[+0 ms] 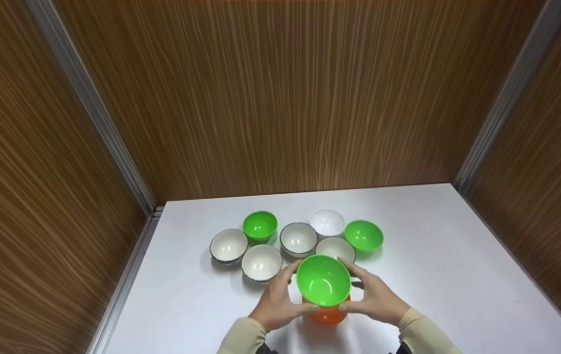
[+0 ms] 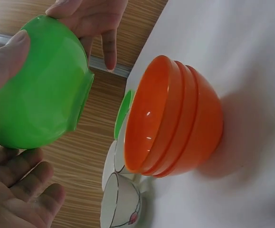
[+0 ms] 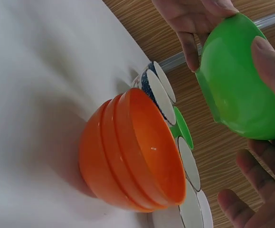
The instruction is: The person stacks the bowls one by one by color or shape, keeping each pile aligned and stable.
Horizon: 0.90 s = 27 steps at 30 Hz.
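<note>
Both hands hold one green bowl (image 1: 323, 280) up in the air, its mouth facing upward. My left hand (image 1: 280, 302) grips it at the left side, thumb near the front rim and fingers behind. On the opposite side my right hand (image 1: 376, 297) pinches it the same way. Under the green bowl stands a nested stack of orange bowls (image 2: 175, 118), upright on the white table; a gap shows between them in both wrist views. In the head view the green bowl hides most of the stack.
Behind the hands, several patterned white bowls (image 1: 262, 263), a plain white bowl (image 1: 327, 222), a green bowl (image 1: 260, 226) at the left and another green bowl (image 1: 364, 236) at the right stand close together on the white table (image 1: 437, 255). Wood-grain panels (image 1: 300, 98) enclose it.
</note>
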Tool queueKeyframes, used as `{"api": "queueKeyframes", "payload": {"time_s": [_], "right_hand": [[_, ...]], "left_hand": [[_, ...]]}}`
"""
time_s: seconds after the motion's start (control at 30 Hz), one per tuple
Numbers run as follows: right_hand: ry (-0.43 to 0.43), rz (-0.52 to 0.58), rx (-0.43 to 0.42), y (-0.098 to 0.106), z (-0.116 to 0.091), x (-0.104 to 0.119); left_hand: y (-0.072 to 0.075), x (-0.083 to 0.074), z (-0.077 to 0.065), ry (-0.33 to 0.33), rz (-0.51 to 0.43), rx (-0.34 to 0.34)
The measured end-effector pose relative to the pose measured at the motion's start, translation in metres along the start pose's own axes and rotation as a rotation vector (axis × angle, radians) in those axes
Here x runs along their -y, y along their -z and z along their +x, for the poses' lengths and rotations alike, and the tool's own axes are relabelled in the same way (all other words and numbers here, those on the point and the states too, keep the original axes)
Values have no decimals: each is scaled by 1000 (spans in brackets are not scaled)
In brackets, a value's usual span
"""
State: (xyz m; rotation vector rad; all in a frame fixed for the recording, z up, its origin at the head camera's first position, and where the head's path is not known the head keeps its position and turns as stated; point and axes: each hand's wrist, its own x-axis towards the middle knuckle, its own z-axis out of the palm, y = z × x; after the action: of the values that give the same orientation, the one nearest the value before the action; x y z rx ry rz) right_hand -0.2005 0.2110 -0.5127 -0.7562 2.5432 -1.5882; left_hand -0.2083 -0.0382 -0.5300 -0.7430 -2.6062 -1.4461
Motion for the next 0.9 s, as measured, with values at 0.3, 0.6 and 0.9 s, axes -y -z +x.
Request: {"api": "queueKeyframes", "payload": {"time_s": [0.3, 0.6, 0.9], "right_hand": [[1, -76, -3, 0, -3, -30], [-47, -129, 32, -5, -4, -57], [-55, -169, 40, -8, -7, -67]], "left_hand": [[-13, 13, 4, 65, 42, 38], [-27, 32, 5, 114, 64, 83], [-34, 41, 1, 135, 82, 104]]}}
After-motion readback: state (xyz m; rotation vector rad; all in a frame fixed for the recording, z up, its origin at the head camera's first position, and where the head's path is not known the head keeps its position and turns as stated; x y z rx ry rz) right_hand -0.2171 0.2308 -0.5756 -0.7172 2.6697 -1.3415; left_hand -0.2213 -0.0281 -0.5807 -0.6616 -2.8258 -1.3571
